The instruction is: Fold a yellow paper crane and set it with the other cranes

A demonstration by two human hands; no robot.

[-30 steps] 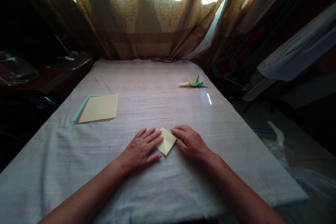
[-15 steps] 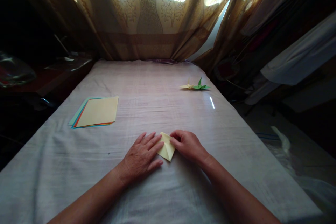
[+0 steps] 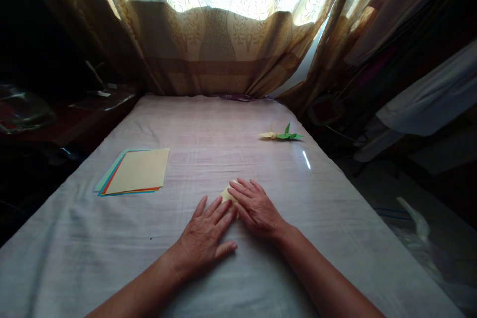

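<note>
A small folded piece of pale yellow origami paper (image 3: 227, 195) lies on the cloth, mostly covered by my fingers. My left hand (image 3: 206, 233) rests flat with its fingers spread, the fingertips on the paper's near left side. Stretched out over the paper's right part, my right hand (image 3: 257, 207) presses down with flat fingers. How the paper is folded beneath the hands is hidden.
A stack of coloured square paper (image 3: 139, 171), cream sheet on top, lies at the left. Toward the back right sit a cream paper crane (image 3: 269, 135) and a green paper crane (image 3: 289, 135). A pale checked cloth (image 3: 201, 124) covers the table; a curtain (image 3: 219, 72) hangs behind.
My right hand has gone from pinching the paper's right edge to lying flat over it, covering most of it. My left hand stays spread at the left side. The view has tilted slightly upward.
</note>
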